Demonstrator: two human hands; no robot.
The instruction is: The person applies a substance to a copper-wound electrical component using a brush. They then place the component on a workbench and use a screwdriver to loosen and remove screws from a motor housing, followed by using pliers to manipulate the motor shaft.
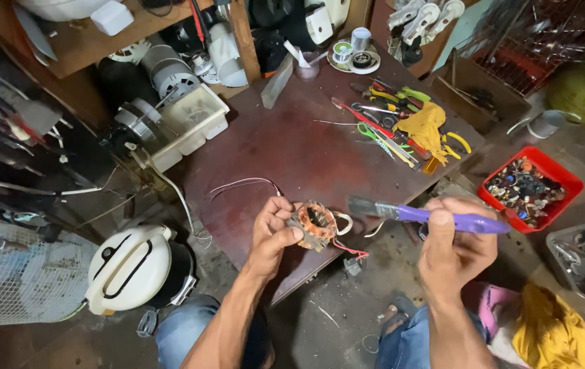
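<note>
The dark red table [292,150] carries a heap of hand tools [401,123] at its far side. Your left hand [273,236] grips a copper-wound motor stator [314,224] above the table's near edge, wires trailing. Your right hand [455,244] is closed around a purple-handled paintbrush [429,215], its bristles just beside the stator.

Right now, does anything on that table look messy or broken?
Yes. The copper-wound motor coil in the left hand is out of its casing, with loose red and white wires dangling. The hand tools lie in a tangled heap under a yellow cloth.
</note>
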